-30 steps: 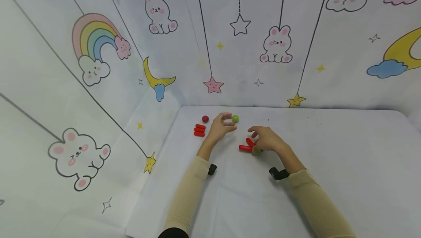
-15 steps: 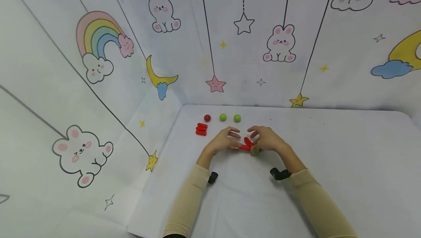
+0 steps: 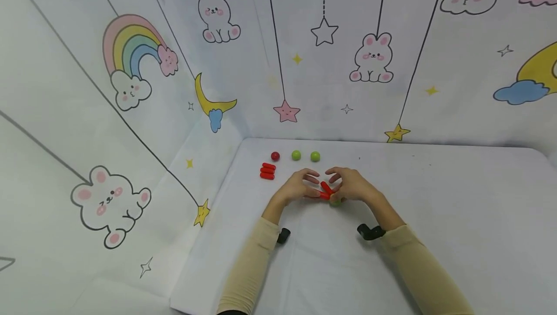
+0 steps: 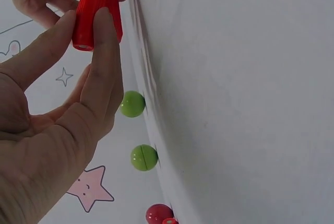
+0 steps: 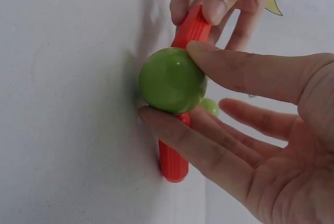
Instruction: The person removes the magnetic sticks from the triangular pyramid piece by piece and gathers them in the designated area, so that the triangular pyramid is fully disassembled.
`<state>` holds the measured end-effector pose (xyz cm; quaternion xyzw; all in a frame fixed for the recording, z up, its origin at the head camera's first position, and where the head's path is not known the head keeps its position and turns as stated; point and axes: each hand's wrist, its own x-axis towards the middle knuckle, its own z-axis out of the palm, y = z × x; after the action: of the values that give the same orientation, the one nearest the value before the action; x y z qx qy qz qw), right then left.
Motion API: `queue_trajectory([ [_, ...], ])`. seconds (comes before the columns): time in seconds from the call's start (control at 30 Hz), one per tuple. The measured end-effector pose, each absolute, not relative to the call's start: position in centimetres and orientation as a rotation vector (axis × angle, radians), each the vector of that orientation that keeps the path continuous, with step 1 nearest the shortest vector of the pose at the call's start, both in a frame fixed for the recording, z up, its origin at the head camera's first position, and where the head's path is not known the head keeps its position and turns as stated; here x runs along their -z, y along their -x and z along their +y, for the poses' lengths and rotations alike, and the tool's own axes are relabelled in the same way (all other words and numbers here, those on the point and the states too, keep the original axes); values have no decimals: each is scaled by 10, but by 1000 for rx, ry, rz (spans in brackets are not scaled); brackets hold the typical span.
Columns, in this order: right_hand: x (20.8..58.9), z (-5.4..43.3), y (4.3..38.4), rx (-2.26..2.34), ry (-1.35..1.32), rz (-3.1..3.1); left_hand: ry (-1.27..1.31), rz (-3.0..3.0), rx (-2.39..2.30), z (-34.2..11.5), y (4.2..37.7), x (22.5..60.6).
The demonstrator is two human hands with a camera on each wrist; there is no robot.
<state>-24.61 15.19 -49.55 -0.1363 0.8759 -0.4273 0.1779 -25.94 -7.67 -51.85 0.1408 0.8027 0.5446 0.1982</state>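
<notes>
My left hand (image 3: 297,187) pinches a red ribbed rod (image 4: 88,18) between thumb and fingers, near the rod's outer end. Opposite it, my right hand (image 3: 354,185) pinches a glossy green ball (image 5: 172,80) between thumb and a finger. The inner end of the held rod meets the ball, partly covered by the right thumb in the right wrist view. A second red rod (image 5: 174,156) reaches out from behind the ball, angled away from the first. In the head view, fingers cover much of the ball and of the held rod.
Farther back on the white-covered table (image 3: 457,218) lie a dark red ball (image 3: 275,156) and two green balls, a left one (image 3: 296,155) and a right one (image 3: 315,156). Three red rods (image 3: 267,171) lie side by side at the left. A cartoon-printed backdrop (image 3: 256,64) rises behind.
My left hand has come from beside the back green balls toward the front right and taken hold of the red rod. My right hand stays nearly in place with the green ball.
</notes>
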Motion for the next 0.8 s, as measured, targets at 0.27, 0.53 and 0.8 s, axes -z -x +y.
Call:
queue_trajectory([
  [0.27, 494, 143, 245, 1172, 349, 2499, -346, 2252, -1523, -82, 258, 517],
  [0.53, 495, 140, 244, 1132, 321, 2512, -343, 2232, -1502, -84, 259, 515],
  [0.8, 498, 140, 246, 1132, 332, 2507, -338, 2282, -1479, -98, 262, 506],
])
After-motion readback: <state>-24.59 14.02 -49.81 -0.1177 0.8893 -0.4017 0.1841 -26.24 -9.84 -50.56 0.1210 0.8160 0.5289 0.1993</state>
